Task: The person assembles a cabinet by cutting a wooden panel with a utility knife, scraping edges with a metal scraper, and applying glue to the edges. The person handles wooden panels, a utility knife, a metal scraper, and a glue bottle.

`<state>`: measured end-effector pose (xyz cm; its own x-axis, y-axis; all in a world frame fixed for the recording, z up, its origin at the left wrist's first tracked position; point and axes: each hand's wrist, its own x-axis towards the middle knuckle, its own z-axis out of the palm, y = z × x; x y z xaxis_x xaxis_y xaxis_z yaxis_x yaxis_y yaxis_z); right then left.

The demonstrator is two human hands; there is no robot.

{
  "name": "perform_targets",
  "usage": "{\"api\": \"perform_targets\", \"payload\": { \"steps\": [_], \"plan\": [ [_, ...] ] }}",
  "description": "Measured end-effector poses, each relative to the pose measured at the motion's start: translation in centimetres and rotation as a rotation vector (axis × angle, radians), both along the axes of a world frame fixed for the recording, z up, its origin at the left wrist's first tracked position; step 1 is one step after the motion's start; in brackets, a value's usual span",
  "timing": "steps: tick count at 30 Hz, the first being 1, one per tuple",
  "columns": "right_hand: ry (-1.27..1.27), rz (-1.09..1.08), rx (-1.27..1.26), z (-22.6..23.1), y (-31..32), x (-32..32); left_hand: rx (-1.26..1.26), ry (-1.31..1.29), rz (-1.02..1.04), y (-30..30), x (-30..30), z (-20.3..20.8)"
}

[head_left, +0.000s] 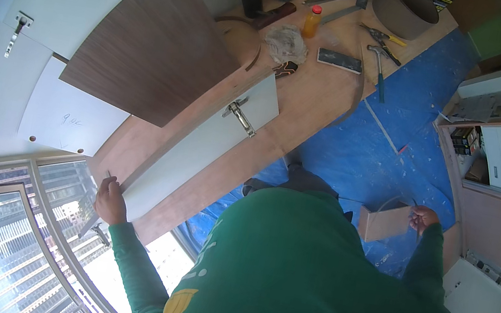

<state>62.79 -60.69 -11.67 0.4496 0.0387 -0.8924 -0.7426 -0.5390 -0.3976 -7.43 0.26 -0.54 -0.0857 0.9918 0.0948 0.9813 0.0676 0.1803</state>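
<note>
A long white cabinet door panel (199, 151) with a brown edge lies across the plywood worktop, and a metal hinge (241, 118) is fitted near its far end. My left hand (110, 201) is closed at the panel's near left end, its fingertips pinched; what they hold is too small to make out. Out to the right, low over the blue sheet, my right hand (425, 219) is closed around a thin curved strip (400, 198). Just left of that hand is a light wooden box-like piece (383, 223). A second hinge (100, 235) shows below my left hand.
Dark wood-grain panel (157, 43) leans at the back left. The plywood worktop (316, 111) carries a phone (340, 60), an orange bottle (312, 22), a hammer (376, 71), snips (383, 40) and a rolled brown band (404, 10). Blue sheeting (342, 158) covers the floor; windows (2, 235) stand left.
</note>
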Motion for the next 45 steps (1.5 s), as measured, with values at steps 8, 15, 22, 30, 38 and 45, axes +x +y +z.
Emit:
{"api": "perform_targets", "payload": {
  "steps": [8, 15, 22, 30, 38, 45],
  "plan": [
    [-0.129, 0.049, -0.154, -14.6, 6.3, 14.7, -0.05, -0.067, 0.038, -1.0, -0.1, 0.1],
    [-0.87, 1.211, -0.427, -26.0, 11.1, 29.4, -0.08, -0.124, 0.086, -3.6, -0.1, 0.2],
    [0.127, 0.87, -0.075, -23.0, 22.2, 13.3, -0.005, -0.176, 0.14, -6.9, 0.6, 0.2],
    [-0.166, 1.867, 0.347, -14.6, 36.5, 0.7, -0.006, -0.113, 0.203, -9.1, 0.7, -0.2],
    [-0.3, 1.518, 0.383, -5.1, 46.0, -2.6, 0.071, -0.046, 0.176, -11.9, 1.2, -0.4],
    [-0.31, 1.452, 0.567, -2.8, 48.8, -5.6, 0.124, -0.05, 0.145, -11.6, 1.1, -0.6]
  ]
}}
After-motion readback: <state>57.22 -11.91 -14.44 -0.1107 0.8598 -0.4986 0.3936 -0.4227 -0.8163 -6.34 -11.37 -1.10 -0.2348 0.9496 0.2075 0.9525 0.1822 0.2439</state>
